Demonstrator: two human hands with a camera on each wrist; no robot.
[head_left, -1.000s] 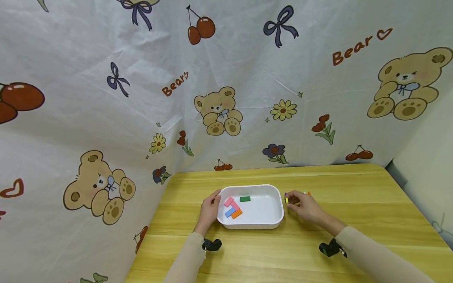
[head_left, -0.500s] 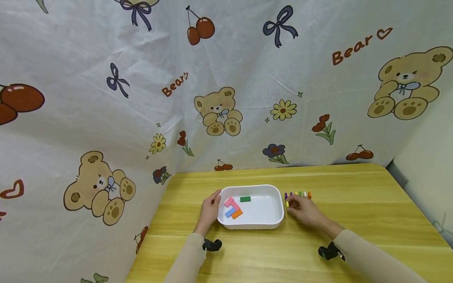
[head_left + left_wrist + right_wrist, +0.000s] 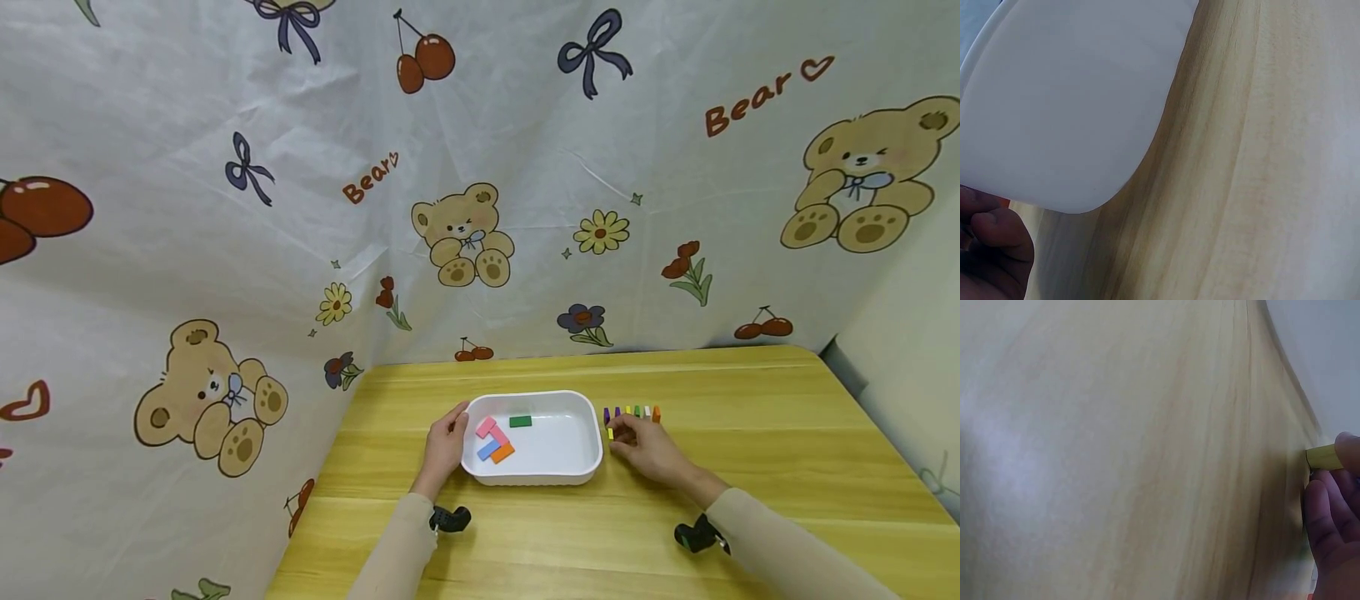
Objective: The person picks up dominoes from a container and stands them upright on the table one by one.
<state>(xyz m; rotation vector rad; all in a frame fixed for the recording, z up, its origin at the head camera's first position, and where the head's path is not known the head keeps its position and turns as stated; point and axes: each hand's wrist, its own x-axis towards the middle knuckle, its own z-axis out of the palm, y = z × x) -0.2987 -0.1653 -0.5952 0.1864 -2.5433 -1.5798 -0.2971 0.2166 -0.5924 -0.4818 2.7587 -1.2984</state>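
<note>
A white plastic tray (image 3: pixel 536 480) sits on the table, with pink, blue, orange and green blocks lying flat inside. My left hand (image 3: pixel 444 446) holds the tray by its left rim; in the left wrist view its curled fingers (image 3: pixel 1004 231) are at the tray's edge. Beside the tray's right end, my right hand (image 3: pixel 654 452) pinches a small yellow block (image 3: pixel 1322 457) between thumb and fingers, low over the table. Just behind this hand stands a row of several small blocks (image 3: pixel 637 412), purple, yellow, green, white and orange, with their lower parts partly hidden by it.
The wooden table (image 3: pixel 525 550) reaches back to a bear-patterned cloth (image 3: pixel 525 167), which hangs behind and along the left side. A pale wall (image 3: pixel 907 367) borders the table's right side. Each wrist wears a black camera.
My right hand has shifted slightly right and down with the yellow block, uncovering the row of blocks behind it. The left hand, the tray and its blocks have stayed in place.
</note>
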